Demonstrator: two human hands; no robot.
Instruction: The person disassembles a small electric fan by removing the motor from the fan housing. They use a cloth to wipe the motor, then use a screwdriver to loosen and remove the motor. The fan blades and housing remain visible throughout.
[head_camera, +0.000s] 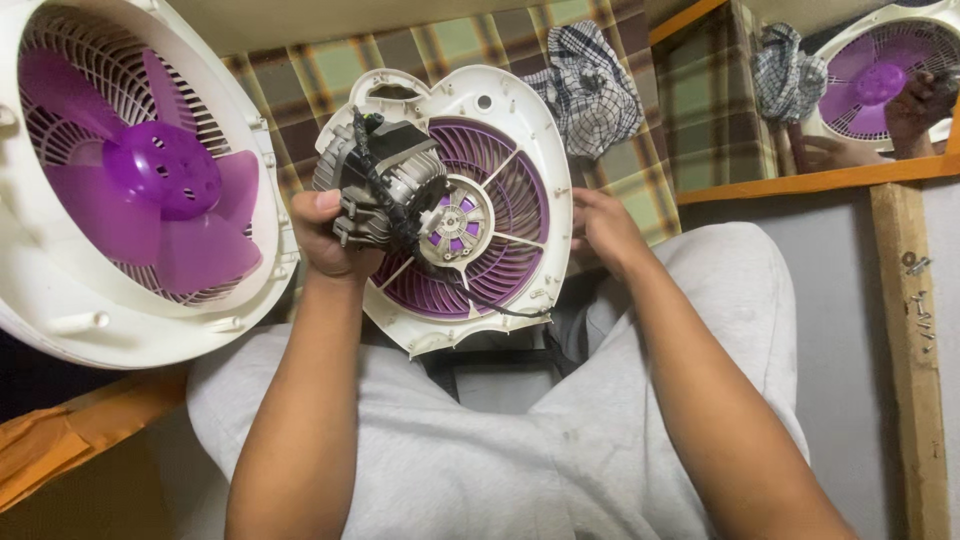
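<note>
Gripping the fan motor (385, 190), left hand (330, 235) sits beneath it.

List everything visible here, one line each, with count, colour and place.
fan motor: one, grey and black, held against the rear grille.
rear fan grille: one, white with purple vanes, centre, over the lap.
front fan housing: one, white, left.
fan blade: one, purple, inside that housing.
checked cloth: one, blue-white, on plaid fabric behind.
mirror: one, orange-framed, top right.
screws: several, silver, on the wooden strip at right.
left hand: gripping the motor.
right hand: on the grille's right edge.
</note>
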